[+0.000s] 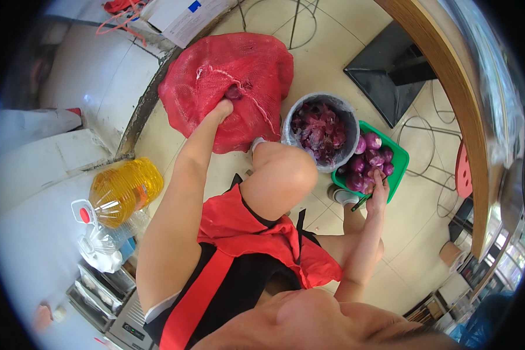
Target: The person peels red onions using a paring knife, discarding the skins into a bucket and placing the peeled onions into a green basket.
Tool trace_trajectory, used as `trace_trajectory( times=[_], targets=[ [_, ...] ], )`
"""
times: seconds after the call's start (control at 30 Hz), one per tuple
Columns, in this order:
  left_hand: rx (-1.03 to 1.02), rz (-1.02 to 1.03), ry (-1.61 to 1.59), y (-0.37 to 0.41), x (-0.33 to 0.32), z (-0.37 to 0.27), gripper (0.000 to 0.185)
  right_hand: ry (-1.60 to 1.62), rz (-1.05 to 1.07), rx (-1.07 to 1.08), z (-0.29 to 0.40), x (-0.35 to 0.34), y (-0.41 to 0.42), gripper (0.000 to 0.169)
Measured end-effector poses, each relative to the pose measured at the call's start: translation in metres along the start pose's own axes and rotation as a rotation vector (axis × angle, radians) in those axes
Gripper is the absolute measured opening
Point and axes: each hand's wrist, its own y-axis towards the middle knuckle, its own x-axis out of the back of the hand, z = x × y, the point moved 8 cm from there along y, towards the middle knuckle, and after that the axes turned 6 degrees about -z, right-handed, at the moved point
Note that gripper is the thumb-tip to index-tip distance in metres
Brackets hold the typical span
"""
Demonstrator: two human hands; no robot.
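A red mesh sack (192,109) stands on the floor in front of me. My left hand (225,109) reaches into its opening, where a red onion (233,92) shows just past the hand; the fingers are hidden by the mesh. On my right, a green plastic basin (398,165) holds several peeled red onions (371,156). My right hand (378,187) is over the near edge of these onions, fingertips at them. A slim dark-green tool, probably a small knife (360,203), sticks out from that hand.
Between sack and basin, a lined bucket (292,135) contains onion skins (319,131). A black table base (385,72) and wooden table edge (457,87) are at the right, near wire stool legs (424,164). A yellow oil jug (127,188) stands at the left.
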Motion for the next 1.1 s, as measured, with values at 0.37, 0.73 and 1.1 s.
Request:
trace_trajectory(
  times=[0.37,0.73,1.1],
  targets=[
    [-0.844,0.339,0.867,-0.104,-0.086,-0.085,0.041,-0.095,-0.014,0.004,-0.003,-0.011,0.023,0.025],
    [-0.287,-0.013,0.439,0.018,-0.078,-0.064,0.056,-0.134,-0.003,0.01,-0.006,-0.009,0.031,0.019],
    [-0.181,-0.085,0.329,0.044,-0.129,-0.068,0.085,-0.119,-0.09,-0.042,-0.012,0.018,0.038,0.016]
  ],
)
